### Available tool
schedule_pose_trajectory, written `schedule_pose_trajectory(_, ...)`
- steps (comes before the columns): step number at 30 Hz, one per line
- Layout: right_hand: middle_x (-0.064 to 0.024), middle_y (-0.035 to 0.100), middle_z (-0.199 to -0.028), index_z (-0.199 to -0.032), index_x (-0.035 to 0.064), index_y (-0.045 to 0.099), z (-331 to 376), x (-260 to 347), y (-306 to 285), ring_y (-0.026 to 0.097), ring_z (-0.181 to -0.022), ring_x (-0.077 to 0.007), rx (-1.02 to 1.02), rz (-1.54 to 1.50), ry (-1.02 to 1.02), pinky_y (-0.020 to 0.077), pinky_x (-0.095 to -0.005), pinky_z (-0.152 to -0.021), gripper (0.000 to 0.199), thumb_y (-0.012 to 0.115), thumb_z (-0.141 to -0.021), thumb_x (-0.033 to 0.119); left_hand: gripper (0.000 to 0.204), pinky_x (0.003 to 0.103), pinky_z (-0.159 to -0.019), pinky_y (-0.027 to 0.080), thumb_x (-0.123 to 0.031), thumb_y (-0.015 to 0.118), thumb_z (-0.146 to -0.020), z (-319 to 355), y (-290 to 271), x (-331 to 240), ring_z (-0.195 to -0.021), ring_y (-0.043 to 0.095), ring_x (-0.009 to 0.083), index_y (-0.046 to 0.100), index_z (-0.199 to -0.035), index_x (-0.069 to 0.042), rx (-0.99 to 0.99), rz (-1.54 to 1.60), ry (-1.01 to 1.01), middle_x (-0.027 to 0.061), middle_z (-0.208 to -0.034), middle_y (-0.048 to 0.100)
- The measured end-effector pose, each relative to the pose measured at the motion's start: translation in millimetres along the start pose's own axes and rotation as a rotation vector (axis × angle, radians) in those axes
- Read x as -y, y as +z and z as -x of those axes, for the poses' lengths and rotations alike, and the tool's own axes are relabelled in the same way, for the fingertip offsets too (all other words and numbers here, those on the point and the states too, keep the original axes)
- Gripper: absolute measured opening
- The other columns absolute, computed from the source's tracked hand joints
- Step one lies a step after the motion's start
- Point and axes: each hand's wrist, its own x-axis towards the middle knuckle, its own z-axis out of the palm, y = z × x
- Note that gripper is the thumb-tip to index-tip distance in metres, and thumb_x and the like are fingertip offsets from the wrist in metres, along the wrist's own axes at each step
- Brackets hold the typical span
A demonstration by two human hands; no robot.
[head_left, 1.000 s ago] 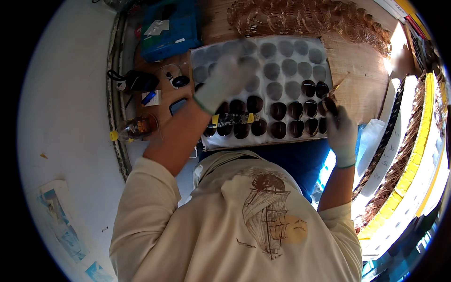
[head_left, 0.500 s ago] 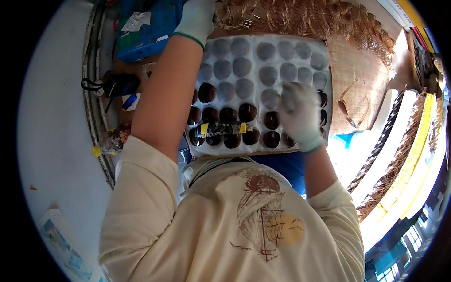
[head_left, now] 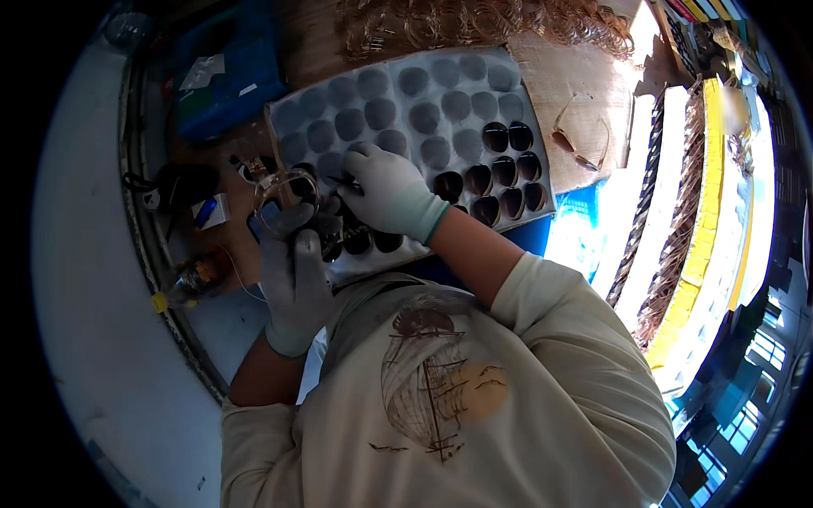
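A pair of clear brownish eyeglass frames (head_left: 285,175) is in my gloved left hand (head_left: 298,271), over the lower left part of a white lens tray (head_left: 396,91). Close beside it, my gloved right hand (head_left: 385,188) has its fingers closed on a small dark piece (head_left: 345,181) that looks like a sunglass lens, partly hidden by the fingers. Several dark lenses (head_left: 485,210) sit in the tray's nearer pockets; the farther pockets look grey. My left hand hides part of the tray's near left corner.
Beyond the tray lies a heap of brownish frames (head_left: 500,19). One loose frame (head_left: 578,151) rests on the wooden table to the right. At left are a blue box (head_left: 229,93), a black case (head_left: 182,188) and a bottle (head_left: 201,274). Stacked strips (head_left: 711,245) stand far right.
My left hand has come back from the far heap with eyeglass frames in it. My right hand has moved left across the tray toward it. The view has turned.
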Motion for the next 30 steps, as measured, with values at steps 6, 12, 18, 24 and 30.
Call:
schedule_pose_trajectory(6, -0.0092, 0.067, -0.079, -0.091, 0.0059, 0.066, 105.0, 70.4, -93.1, 0.065, -0.061, -0.0253, -0.454, -0.174, -0.730, 0.0500, -0.0367, -0.052, 0.017, 0.074, -0.076, 0.010, 0.031, 0.035, -0.084, 0.058, -0.009, 0.050, -0.104, 43.2, -14.8, -6.8, -0.098, 0.072, 0.0227, 0.052, -0.132, 0.005, 0.237, 0.072, -0.046, 0.0179, -0.104, 0.072)
schedule_pose_trajectory(12, -0.0024, 0.056, -0.067, -0.071, 0.0054, 0.065, 199.0, 179.7, -122.8, 0.052, -0.053, -0.0120, -0.342, -0.310, -0.859, 0.0342, -0.0291, -0.042, 0.028, 0.057, -0.051, 0.024, 0.036, 0.032, -0.085, 0.058, -0.004, 0.045, -0.103, 55.1, 46.7, -40.2, -0.095, 0.073, 0.0216, 0.048, -0.137, 0.008, 0.614, 0.117, -0.033, 0.0161, -0.094, 0.071)
schedule_pose_trajectory(18, -0.0034, 0.052, -0.061, -0.066, -0.0001, 0.061, 220.8, 172.6, -94.0, 0.045, -0.043, -0.0136, -0.213, -0.380, -0.863, 0.0366, -0.0242, -0.037, 0.022, 0.066, -0.062, 0.021, 0.036, 0.031, -0.082, 0.057, -0.002, 0.045, -0.102, 72.2, 41.6, -43.1, -0.088, 0.071, 0.0176, 0.048, -0.137, 0.006, 0.563, 0.106, 0.015, 0.0144, -0.093, 0.071)
schedule_pose_trajectory(24, -0.0051, 0.057, -0.067, -0.074, -0.0003, 0.062, 247.4, 156.1, -80.0, 0.055, -0.049, -0.0150, -0.037, -0.289, -0.775, 0.0374, -0.0274, -0.040, 0.014, 0.074, -0.067, 0.004, 0.036, 0.033, -0.089, 0.055, -0.001, 0.043, -0.103, 92.1, 38.0, -31.6, -0.100, 0.069, 0.0186, 0.048, -0.138, 0.005, 0.352, 0.365, 0.036, 0.0160, -0.105, 0.069)
schedule_pose_trajectory(30, -0.0077, 0.066, -0.083, -0.104, 0.0004, 0.067, 201.7, 102.0, -82.7, 0.064, -0.069, -0.0209, -0.215, -0.070, -1.021, 0.0533, -0.0336, -0.063, 0.025, 0.073, -0.083, 0.013, 0.037, 0.031, -0.084, 0.055, 0.000, 0.044, -0.102, 90.3, 25.2, -28.6, -0.092, 0.069, 0.0184, 0.048, -0.139, 0.004, 0.391, 0.228, 0.034, 0.0150, -0.099, 0.069)
